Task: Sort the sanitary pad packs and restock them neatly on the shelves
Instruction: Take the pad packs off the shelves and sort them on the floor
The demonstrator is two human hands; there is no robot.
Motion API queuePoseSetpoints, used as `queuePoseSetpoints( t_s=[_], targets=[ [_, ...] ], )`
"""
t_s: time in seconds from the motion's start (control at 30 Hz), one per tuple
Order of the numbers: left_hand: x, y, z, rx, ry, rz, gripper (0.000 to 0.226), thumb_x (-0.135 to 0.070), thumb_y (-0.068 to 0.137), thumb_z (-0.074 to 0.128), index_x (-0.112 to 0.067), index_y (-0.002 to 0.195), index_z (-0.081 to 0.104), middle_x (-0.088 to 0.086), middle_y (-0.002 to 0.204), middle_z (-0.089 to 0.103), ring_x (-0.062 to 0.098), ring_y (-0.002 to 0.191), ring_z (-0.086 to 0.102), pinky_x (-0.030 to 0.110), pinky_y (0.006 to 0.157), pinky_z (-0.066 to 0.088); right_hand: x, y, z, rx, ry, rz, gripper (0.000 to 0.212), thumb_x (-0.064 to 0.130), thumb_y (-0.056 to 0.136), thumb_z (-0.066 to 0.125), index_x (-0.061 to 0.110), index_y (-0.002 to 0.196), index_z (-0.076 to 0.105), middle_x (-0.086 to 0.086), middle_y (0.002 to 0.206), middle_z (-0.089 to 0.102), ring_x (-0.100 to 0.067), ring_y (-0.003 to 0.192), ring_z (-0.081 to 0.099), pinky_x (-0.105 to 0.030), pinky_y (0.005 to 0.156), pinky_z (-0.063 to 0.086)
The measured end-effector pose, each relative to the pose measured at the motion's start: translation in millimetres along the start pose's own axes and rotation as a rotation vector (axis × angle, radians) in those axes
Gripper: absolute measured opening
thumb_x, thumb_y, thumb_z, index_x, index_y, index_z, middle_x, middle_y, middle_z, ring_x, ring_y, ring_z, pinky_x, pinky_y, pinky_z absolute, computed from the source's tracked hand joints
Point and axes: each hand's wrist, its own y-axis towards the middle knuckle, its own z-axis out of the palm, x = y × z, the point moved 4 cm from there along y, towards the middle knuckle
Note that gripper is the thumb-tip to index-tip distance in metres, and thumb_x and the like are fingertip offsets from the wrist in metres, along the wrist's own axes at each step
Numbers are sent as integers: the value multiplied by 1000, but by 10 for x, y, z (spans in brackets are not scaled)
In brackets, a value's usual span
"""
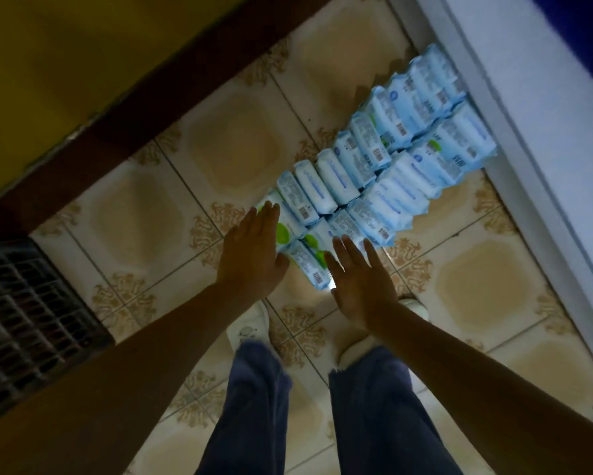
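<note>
Straight-fingered left hand (250, 250), right hand (362, 286) at pad packs (387, 190)

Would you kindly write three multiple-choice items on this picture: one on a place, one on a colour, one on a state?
1. Where are the pad packs? A) on the tiled floor B) on a shelf C) on a table
2. What colour are most packs? A) red B) light blue C) black
3. How are the left hand and right hand? A) fists B) fingers straight C) gripping a pack
Answers: 1 A, tiles show around the rows; 2 B, pale blue wrappers dominate; 3 B, all fingers extended.
</note>
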Motion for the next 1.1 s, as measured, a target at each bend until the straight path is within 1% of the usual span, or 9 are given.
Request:
queuePoseSetpoints(
  t_s=[0.07,0.13,0.2,0.33,0.4,0.57,0.73,0.93,1.1],
  targets=[
    [-256,-288,-311,-146,213,157,91,-30,85,65,-14,153,6,11,160,12,29,148,11,52,117,19,-154,-274,-463,-180,19,49,73,32,87,65,12,149,32,-18,157,21,-32,146,19,-53,117,-4],
    [-531,-594,-631,-293,334,298,100,-33,73,74,-10,150,15,16,156,26,34,142,26,57,108,29,-329,-627,-964,-308,39,100,84,35,72,78,13,145,42,-17,152,34,-32,141,32,-54,114,12],
    [-802,-907,-1017,-396,415,380,100,-39,75,69,-10,151,11,15,156,24,33,142,24,57,108,30,-493,-1021,-1491,-378,11,121,93,43,71,78,14,148,35,-17,153,30,-32,142,29,-56,115,16],
    [-1411,-1541,-1917,-577,505,595,90,-37,85,47,-12,153,-6,10,158,9,28,147,6,57,112,22,-762,-1885,-2516,-523,-43,198,96,50,73,76,13,149,30,-18,154,28,-33,143,26,-55,116,11],
    [-1751,-1844,-2330,-637,507,682,88,-34,86,48,-13,153,-4,9,160,5,26,148,1,57,112,19,-838,-2372,-2958,-561,-90,237,95,53,75,73,14,150,29,-17,155,28,-34,143,26,-55,116,8],
    [-2809,-2621,-3124,-742,504,931,97,-36,83,64,-11,153,2,11,159,9,29,146,12,55,114,19,-958,-3786,-3838,-791,-102,421,89,39,78,73,13,149,26,-17,155,29,-32,143,27,-54,115,10],
    [-3963,-3482,-3656,-868,452,1254,99,-35,83,66,-12,153,0,10,158,8,29,146,11,53,116,14,-956,-5272,-4286,-926,-193,715,86,42,83,68,13,150,22,-16,156,25,-30,145,21,-57,115,14],
    [-5203,-4744,-3994,-972,339,1628,90,-38,87,50,-13,153,-5,11,159,7,28,148,8,55,117,16,-1003,-6922,-4711,-1109,-299,1071,81,42,87,62,15,150,19,-14,156,26,-27,145,20,-55,117,13],
    [-6054,-5865,-4070,-1014,212,1867,81,-39,86,50,-10,151,11,12,158,10,23,148,5,54,117,14,-942,-8242,-4827,-1247,-422,1261,74,43,88,61,14,147,28,-14,154,30,-27,143,25,-55,116,17]
  ],
)
